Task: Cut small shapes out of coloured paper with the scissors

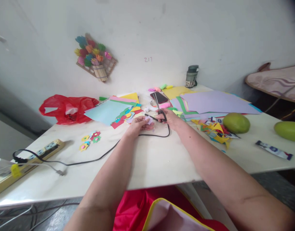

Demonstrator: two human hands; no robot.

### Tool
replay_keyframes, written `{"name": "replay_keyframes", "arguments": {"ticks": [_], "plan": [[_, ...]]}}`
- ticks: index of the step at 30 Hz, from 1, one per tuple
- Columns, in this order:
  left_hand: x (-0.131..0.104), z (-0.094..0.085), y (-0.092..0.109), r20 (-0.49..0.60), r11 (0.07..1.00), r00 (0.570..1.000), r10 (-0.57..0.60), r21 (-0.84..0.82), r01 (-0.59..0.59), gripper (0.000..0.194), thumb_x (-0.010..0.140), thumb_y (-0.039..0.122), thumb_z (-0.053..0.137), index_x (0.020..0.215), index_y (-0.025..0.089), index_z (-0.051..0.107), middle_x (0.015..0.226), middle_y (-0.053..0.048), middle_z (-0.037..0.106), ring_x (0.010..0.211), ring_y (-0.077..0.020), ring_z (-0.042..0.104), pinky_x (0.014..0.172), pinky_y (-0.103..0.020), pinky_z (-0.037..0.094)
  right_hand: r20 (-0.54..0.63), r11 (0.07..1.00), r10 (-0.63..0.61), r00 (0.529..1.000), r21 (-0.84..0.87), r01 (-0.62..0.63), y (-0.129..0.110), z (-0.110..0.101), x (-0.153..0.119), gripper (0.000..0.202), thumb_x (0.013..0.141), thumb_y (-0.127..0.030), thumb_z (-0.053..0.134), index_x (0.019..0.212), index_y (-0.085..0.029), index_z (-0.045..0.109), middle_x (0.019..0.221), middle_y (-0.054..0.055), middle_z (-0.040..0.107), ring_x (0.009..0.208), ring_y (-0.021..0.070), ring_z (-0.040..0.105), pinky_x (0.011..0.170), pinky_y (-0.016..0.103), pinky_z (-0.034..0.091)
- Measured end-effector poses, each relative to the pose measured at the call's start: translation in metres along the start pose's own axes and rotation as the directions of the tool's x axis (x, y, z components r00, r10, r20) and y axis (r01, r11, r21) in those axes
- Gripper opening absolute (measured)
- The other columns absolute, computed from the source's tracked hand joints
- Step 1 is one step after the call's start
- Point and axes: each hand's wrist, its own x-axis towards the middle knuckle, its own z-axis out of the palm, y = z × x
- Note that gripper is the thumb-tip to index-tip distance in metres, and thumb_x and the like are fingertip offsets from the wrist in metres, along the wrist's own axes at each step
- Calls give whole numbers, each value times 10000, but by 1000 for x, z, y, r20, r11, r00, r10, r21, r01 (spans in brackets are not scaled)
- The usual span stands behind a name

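My left hand point(140, 124) pinches a small light purple piece of paper point(149, 121) above the middle of the table. Close on its right, the fingers of my right hand point(170, 118) are closed around the black handles of scissors point(163, 115), with a grey blade pointing away from me. A slim dark rod reaches from the right hand toward the paper; I cannot tell whether it is a pen or part of the scissors. Just beyond the hands lies a white glue gun point(149, 108), partly hidden. Small paper flowers point(95, 138) lie to the left.
Coloured sheets point(106, 112) and purple paper point(215, 101) flank a phone point(159, 97). A red plastic bag point(67, 109) is at left. A black cord point(89, 162) runs from the power strip point(48, 147) past my hands. Paper scraps point(216, 131), green fruit point(236, 123) and a tube point(274, 150) lie right.
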Motion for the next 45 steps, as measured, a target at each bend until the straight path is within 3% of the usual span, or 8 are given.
{"name": "replay_keyframes", "arguments": {"ticks": [6, 17, 29, 32, 37, 42, 45], "plan": [[0, -1, 0, 13, 1000, 1000, -13, 8, 13, 319, 747, 342, 814, 837, 151, 575, 752, -76, 748, 615, -189, 727, 591, -268, 570, 33, 1000, -3, 999, -15, 4, 2, 2, -3, 396, 553, -138, 841, 872, -168, 607, 562, -47, 613, 511, 112, 586, 434, 190, 341], [1, 4, 0, 16, 999, 1000, -8, 33, 7, 329, 737, 349, 825, 798, 150, 571, 714, -68, 743, 616, -173, 723, 660, -286, 597, -10, 999, -24, 1000, -41, 23, -4, 15, -9, 345, 552, -60, 812, 800, -165, 597, 478, -69, 565, 438, 86, 517, 459, 192, 386], [3, 1, -4, -1, 1000, 1000, -17, 26, 17, 346, 718, 348, 842, 750, 156, 556, 694, -73, 737, 622, -190, 728, 651, -299, 601, -14, 999, -23, 1000, -38, 22, -2, 13, -8, 352, 546, -97, 822, 806, -172, 598, 517, -64, 583, 450, 89, 530, 455, 196, 392], [4, 2, -4, -10, 999, 1000, -27, 43, 28, 381, 715, 419, 834, 761, 154, 565, 691, -87, 735, 645, -214, 737, 652, -312, 601, -23, 998, -35, 999, -43, 34, -3, 16, -9, 360, 530, -92, 829, 794, -171, 597, 490, -71, 563, 441, 84, 507, 469, 203, 405], [6, 2, -3, -112, 998, 992, -56, -6, 55, 504, 792, 666, 652, 795, 172, 554, 641, -86, 705, 677, -264, 748, 650, -370, 612, -32, 997, -52, 998, -52, 51, -3, 16, -8, 337, 540, -70, 799, 791, -176, 601, 501, -67, 580, 436, 81, 500, 466, 206, 401], [1, 1, -2, 21, 996, 1000, -20, 90, 18, 360, 662, 382, 865, 774, 142, 622, 718, -90, 746, 631, -212, 728, 675, -332, 602, -22, 996, -66, 998, -65, 64, -2, 16, -7, 320, 549, -29, 738, 800, -179, 608, 493, -77, 550, 440, 87, 502, 466, 206, 400], [1, 0, -4, 32, 997, 999, -12, 77, 9, 345, 652, 334, 874, 768, 145, 611, 710, -83, 749, 627, -204, 725, 679, -332, 600, -10, 994, -81, 997, -70, 80, -3, 16, -7, 317, 548, -76, 765, 792, -190, 597, 492, -87, 543, 443, 88, 502, 463, 206, 405]]}}
